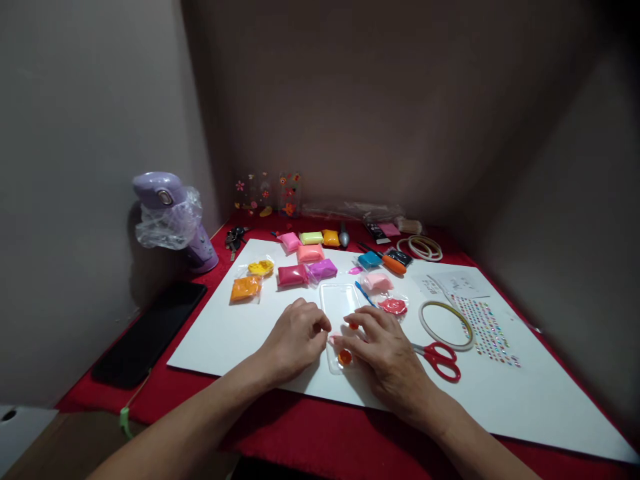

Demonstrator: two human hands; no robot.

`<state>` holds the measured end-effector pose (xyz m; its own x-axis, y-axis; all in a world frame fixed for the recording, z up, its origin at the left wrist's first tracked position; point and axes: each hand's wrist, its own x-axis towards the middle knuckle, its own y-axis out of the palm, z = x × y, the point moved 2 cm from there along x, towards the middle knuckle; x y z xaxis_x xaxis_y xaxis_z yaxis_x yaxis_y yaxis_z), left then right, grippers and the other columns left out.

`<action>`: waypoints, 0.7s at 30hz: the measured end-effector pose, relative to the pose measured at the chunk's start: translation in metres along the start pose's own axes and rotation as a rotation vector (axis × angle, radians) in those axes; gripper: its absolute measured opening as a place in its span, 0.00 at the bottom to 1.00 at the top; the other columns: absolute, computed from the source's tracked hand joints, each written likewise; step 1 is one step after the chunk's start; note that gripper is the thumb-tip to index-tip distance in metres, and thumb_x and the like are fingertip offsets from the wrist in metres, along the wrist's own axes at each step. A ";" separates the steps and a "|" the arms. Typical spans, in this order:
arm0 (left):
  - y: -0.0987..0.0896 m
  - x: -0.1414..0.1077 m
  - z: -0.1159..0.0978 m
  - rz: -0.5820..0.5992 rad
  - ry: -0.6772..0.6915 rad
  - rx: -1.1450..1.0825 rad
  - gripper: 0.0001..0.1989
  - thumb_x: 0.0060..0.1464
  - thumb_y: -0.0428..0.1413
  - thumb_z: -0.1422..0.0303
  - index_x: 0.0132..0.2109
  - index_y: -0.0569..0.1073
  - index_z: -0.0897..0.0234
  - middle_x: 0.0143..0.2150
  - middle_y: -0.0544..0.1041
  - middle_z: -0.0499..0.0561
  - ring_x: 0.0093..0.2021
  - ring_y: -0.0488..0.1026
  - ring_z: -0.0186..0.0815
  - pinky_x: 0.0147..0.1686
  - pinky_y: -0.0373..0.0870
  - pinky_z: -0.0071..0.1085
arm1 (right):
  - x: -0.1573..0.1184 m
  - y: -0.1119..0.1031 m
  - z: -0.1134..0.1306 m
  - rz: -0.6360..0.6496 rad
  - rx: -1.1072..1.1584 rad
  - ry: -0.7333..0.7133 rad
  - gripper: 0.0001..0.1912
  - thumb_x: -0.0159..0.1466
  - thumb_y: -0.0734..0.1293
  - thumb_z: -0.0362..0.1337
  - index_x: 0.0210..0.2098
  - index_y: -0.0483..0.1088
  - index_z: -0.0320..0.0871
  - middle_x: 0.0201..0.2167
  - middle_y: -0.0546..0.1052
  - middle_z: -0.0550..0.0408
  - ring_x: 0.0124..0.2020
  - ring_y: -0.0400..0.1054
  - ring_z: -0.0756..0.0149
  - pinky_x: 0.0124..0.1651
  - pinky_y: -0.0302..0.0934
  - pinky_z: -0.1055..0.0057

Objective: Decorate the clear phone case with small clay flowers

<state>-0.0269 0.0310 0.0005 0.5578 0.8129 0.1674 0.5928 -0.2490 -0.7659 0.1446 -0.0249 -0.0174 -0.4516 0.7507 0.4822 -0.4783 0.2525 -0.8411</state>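
Note:
A clear phone case (341,298) lies on the white board between my hands. Two orange clay pieces sit on it: a round flower-like one (345,358) near its lower end, and another (353,326) partly under my right fingers. My left hand (299,335) is at the case's left edge, thumb and fingertips pinched together; whatever they hold is too small to make out. Over the case's right side, my right hand (387,350) has its thumb and fingers apart. A small pink bit (332,340) shows by my right thumb tip.
Red-handled scissors (443,361), a tape roll (447,325) and a gem sticker sheet (487,330) lie right. Several clay packets, including a purple one (323,269), lie behind. At left are a black phone (150,333) and a purple, plastic-wrapped device (160,190). Decorated clear cases (290,193) stand behind.

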 end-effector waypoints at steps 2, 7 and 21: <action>0.000 0.000 0.000 -0.002 0.013 0.034 0.06 0.48 0.53 0.79 0.30 0.73 0.65 0.29 0.73 0.49 0.36 0.64 0.36 0.37 0.61 0.32 | 0.000 0.000 -0.001 0.000 0.003 0.000 0.18 0.63 0.61 0.27 0.48 0.72 0.49 0.47 0.70 0.48 0.52 0.57 0.52 0.49 0.58 0.52; 0.001 0.000 0.000 0.044 0.025 -0.047 0.08 0.48 0.53 0.79 0.30 0.75 0.64 0.28 0.73 0.48 0.36 0.65 0.36 0.37 0.61 0.32 | 0.000 0.000 0.000 -0.014 0.011 -0.004 0.16 0.64 0.60 0.28 0.47 0.72 0.48 0.45 0.71 0.48 0.51 0.58 0.52 0.48 0.58 0.53; 0.000 -0.001 0.002 0.027 0.053 0.048 0.09 0.47 0.55 0.79 0.30 0.77 0.62 0.29 0.71 0.48 0.37 0.63 0.36 0.39 0.59 0.33 | 0.000 0.000 -0.001 0.006 0.013 0.003 0.15 0.64 0.60 0.27 0.46 0.72 0.48 0.46 0.70 0.48 0.51 0.57 0.51 0.48 0.56 0.52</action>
<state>-0.0289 0.0316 -0.0008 0.6038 0.7771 0.1775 0.5492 -0.2441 -0.7992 0.1452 -0.0243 -0.0176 -0.4528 0.7538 0.4762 -0.4855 0.2395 -0.8408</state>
